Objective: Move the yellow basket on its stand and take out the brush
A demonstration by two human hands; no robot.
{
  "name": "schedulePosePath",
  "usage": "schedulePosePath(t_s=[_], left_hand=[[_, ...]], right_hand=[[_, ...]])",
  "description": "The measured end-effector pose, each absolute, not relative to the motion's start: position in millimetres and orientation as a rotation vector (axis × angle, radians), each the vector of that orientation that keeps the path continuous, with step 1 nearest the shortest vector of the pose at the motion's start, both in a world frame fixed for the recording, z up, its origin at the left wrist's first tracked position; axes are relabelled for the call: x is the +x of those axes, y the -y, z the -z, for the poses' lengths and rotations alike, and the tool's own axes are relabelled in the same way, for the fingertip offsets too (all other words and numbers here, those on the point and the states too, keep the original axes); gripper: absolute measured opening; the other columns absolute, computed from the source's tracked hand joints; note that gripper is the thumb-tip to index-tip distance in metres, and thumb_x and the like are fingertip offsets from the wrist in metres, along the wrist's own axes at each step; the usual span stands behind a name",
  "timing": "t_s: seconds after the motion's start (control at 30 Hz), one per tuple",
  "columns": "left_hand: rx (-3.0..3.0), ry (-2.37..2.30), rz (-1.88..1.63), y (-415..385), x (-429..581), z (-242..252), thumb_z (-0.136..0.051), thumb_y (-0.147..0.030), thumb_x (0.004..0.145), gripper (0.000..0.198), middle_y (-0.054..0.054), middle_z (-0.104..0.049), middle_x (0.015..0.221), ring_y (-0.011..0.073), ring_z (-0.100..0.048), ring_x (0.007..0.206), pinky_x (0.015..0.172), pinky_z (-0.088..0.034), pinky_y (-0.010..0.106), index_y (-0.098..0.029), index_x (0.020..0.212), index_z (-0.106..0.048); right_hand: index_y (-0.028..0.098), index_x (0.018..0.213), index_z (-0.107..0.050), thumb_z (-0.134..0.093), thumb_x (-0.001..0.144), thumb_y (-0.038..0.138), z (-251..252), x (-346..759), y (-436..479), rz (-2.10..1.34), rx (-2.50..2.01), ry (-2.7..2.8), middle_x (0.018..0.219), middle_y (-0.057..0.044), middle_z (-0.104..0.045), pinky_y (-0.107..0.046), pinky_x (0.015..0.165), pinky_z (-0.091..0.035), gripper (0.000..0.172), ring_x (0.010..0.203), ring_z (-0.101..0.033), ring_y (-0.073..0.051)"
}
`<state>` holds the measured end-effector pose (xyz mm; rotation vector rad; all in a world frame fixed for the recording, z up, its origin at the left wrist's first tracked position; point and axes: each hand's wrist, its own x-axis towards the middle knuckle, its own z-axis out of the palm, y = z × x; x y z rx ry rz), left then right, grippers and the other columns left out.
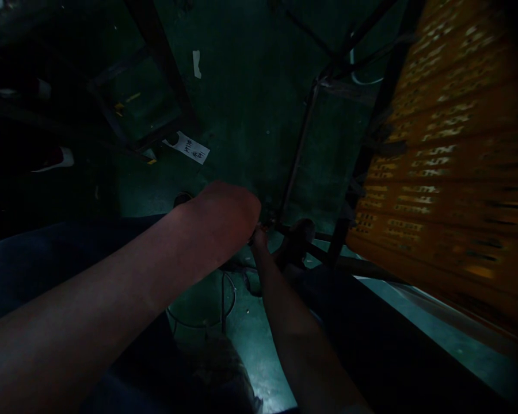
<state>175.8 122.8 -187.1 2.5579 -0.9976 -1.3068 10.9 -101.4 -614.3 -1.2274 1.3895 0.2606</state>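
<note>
Hands meet at frame centre, dim light. Left hand (224,221) knuckles up, fingers curled under and hidden; grip state unreadable. Right hand (261,236) mostly covered by the left, fingers not visible, can't tell its hold. Metal frame joint (280,221) sits just at 3 o'clock of both hands, seemingly touching. Yellow crate (449,172) at 3 o'clock, blurred. Paper label (190,148) on the floor at 11 o'clock.
</note>
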Motion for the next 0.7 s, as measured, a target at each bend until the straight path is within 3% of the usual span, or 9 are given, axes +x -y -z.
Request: schedulePosePath(t_s=[0.33,0.53,0.7], left_hand=[[2.505,0.999,1.392,-110.9,186.7,166.2,-0.063,-0.031,0.124,0.027,0.016,-0.079,0.135,0.0345,-0.076,0.125,0.091,-0.059,0.043,-0.014,0.134,-0.082],[2.517,0.994,1.304,-111.8,180.5,174.7,-0.067,-0.026,0.119,0.025,0.02,-0.079,0.134,0.0401,-0.076,0.127,0.098,-0.06,0.048,-0.014,0.134,-0.083],[2.479,1.029,1.322,-117.0,176.1,165.5,-0.067,-0.025,0.119,0.026,0.023,-0.078,0.135,0.042,-0.074,0.13,0.108,-0.059,0.055,-0.008,0.133,-0.081]], right_hand=[[0.018,0.095,-0.055,-0.058,0.115,0.037,578.0,17.5,123.8,-0.381,-1.126,-1.415,0.066,-0.001,-0.057,-0.025,0.045,-0.035,0.027,0.05,-0.046,-0.013],[0.017,0.099,-0.057,-0.059,0.116,0.033,578.7,19.7,113.9,-0.345,-1.144,-1.445,0.066,-0.001,-0.055,-0.023,0.047,-0.035,0.023,0.056,-0.052,-0.013],[0.021,0.087,-0.045,-0.056,0.116,0.034,550.5,7.1,123.3,-0.414,-1.093,-1.363,0.055,0.003,-0.04,-0.022,0.047,-0.036,0.034,0.049,-0.038,-0.012]])
